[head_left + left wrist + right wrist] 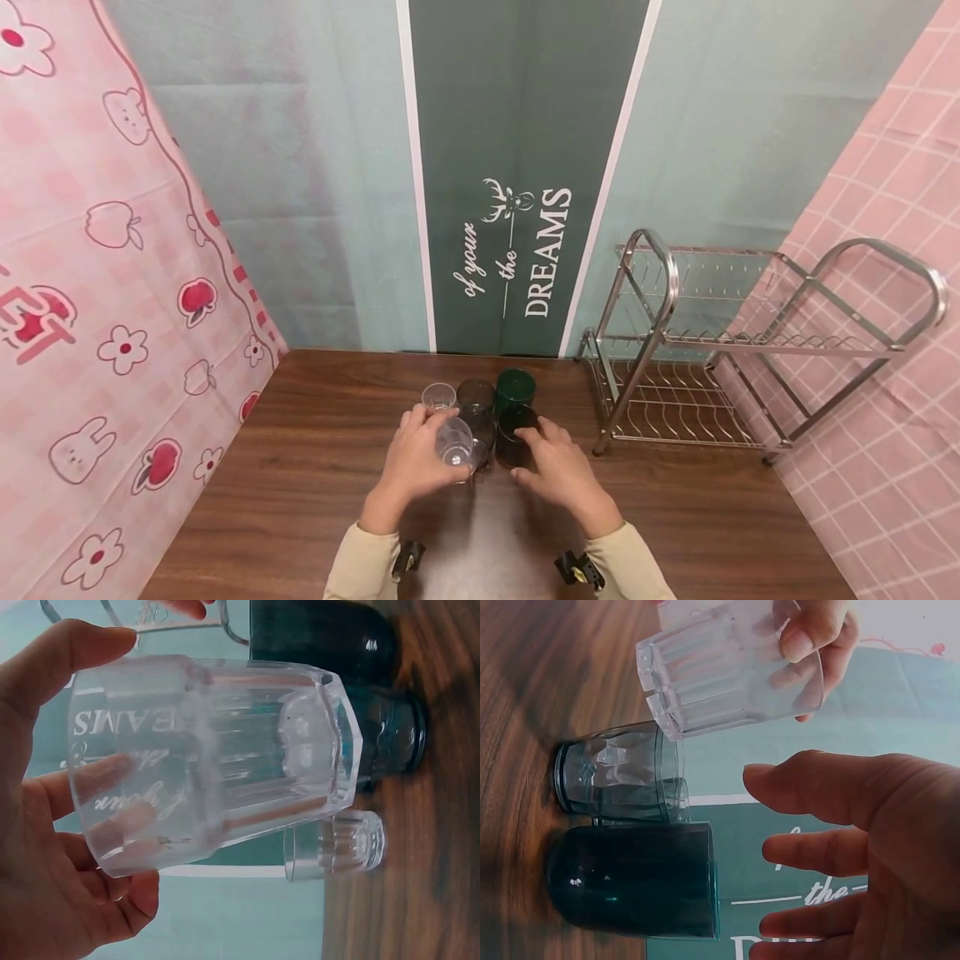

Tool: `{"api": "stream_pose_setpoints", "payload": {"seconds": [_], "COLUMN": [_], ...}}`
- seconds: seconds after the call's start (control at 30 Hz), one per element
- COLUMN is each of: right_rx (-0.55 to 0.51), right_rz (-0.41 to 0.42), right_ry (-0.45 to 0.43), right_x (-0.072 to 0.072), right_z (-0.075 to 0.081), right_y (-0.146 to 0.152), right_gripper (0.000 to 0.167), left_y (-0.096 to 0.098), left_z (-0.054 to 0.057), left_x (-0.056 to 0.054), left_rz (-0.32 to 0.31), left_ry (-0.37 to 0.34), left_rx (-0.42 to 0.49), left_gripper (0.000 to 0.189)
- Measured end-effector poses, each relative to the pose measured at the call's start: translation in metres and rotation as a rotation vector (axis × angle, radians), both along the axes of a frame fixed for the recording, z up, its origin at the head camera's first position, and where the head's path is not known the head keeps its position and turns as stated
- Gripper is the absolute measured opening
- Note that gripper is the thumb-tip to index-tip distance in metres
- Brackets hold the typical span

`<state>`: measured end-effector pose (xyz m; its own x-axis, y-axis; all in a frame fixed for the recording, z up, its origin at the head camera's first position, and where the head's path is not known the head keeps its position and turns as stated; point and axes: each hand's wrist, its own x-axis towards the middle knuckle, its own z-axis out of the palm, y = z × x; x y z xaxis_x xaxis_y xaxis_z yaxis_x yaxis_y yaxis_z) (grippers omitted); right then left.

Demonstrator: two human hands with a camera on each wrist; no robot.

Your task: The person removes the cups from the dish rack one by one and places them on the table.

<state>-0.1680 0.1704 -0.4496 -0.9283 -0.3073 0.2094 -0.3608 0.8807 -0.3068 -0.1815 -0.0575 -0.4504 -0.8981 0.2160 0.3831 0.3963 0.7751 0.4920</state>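
My left hand (pixel 415 457) grips a clear faceted tumbler (pixel 217 761) near its rim, thumb on one side and fingers on the other. The tumbler is held up over the tabletop, its base lower than its rim. My right hand (pixel 562 471) has its fingers spread beside a dark tumbler (pixel 514 450); in the right wrist view a gap shows between fingertips and cup rim. A grey-tinted tumbler (pixel 615 769) stands close to the dark one. Behind are a green cup (pixel 516 387), another greyish cup (pixel 476 393) and a small clear glass (pixel 337 844).
The cups stand in a cluster on a brown wooden table (pixel 315 467). At the right rear is a two-tier metal dish rack (pixel 690 400). A green printed curtain (pixel 517 100) hangs behind the table, with pink patterned cloths (pixel 150 275) at the sides.
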Motion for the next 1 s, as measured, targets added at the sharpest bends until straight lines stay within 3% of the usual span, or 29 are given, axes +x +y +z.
{"api": "stream_pose_setpoints", "payload": {"seconds": [0.6, 0.8, 1.0], "right_rx": [0.015, 0.014, 0.019], "right_rz": [0.030, 0.039, 0.043], "right_ry": [-0.031, -0.039, -0.033], "right_x": [-0.012, -0.015, -0.022], "right_z": [0.002, 0.000, -0.006], "right_y": [-0.019, -0.023, -0.026], "right_gripper": [0.050, 0.050, 0.049], "left_y": [-0.022, -0.028, -0.028], "left_z": [0.004, -0.003, -0.018], "left_x": [-0.013, -0.020, -0.029], "left_rz": [0.083, 0.116, 0.123], "left_ry": [-0.088, -0.104, -0.123], "left_rx": [0.017, 0.007, 0.002], "left_gripper": [0.078, 0.078, 0.080]}}
